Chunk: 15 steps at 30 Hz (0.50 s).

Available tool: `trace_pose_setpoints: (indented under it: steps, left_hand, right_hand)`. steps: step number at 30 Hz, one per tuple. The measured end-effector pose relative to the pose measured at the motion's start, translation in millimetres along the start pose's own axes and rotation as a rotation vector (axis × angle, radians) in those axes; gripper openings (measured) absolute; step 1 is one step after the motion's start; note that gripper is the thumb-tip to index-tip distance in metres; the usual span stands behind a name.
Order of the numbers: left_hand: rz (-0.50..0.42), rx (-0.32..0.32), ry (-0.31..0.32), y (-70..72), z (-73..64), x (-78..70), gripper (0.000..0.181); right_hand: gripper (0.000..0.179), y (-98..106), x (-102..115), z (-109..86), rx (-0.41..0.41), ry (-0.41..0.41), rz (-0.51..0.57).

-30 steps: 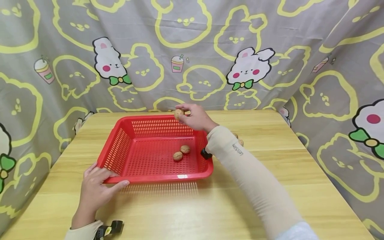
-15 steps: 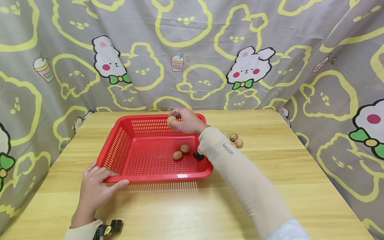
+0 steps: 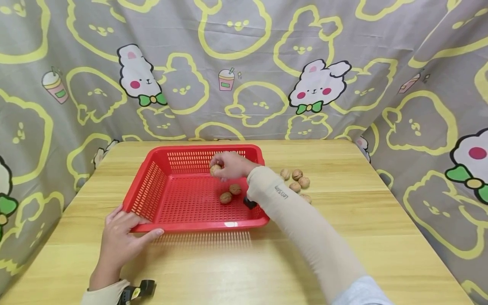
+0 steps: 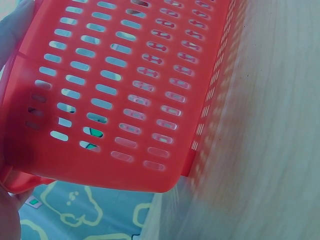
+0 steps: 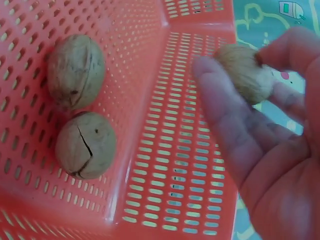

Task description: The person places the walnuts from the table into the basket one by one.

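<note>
A red plastic basket [image 3: 198,228] with slotted walls stands on the table. My left hand [image 3: 120,237] grips its near left corner, thumb over the front rim and fingers inside. Above the basket floor, my right hand [image 3: 233,165] pinches a walnut [image 5: 245,72] between thumb and fingers. Two more walnuts lie on the basket floor: one walnut [image 3: 225,198] nearer me and a second walnut [image 3: 234,189] just behind it. In the right wrist view, the nearer one shows a cracked shell [image 5: 86,145]. The left wrist view shows mainly the basket's outer wall [image 4: 115,90].
Several loose walnuts [image 3: 303,182] lie on the wooden table [image 3: 343,237] right of the basket, partly behind my right sleeve [image 3: 301,224]. A patterned curtain [image 3: 244,76] hangs along the table's back and sides.
My right hand has moved from over the basket's back rim down and slightly left into the basket, carrying the walnut. More loose walnuts show past the sleeve. The left hand keeps its place.
</note>
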State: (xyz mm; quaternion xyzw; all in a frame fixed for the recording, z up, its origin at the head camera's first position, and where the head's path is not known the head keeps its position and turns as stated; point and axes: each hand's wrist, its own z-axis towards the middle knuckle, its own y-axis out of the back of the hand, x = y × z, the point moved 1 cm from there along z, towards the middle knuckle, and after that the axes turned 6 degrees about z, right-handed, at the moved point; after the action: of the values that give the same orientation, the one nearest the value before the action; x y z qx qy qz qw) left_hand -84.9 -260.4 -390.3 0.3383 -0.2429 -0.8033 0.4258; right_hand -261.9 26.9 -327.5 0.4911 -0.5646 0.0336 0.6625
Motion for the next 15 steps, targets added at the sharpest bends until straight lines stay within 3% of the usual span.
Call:
trace_pose_setpoints:
  steps: [7,15]
  left_hand:
    - [-0.002,-0.006,-0.012,-0.1,-0.1,-0.4,0.038]
    - [-0.004,-0.014,-0.017,-1.0,-0.4,-0.6,0.037]
  right_hand:
    - [0.024,-12,-5,4.1,0.111,-0.107,-0.082]
    - [0.027,-24,-4,6.7,0.113,-0.262,-0.048]
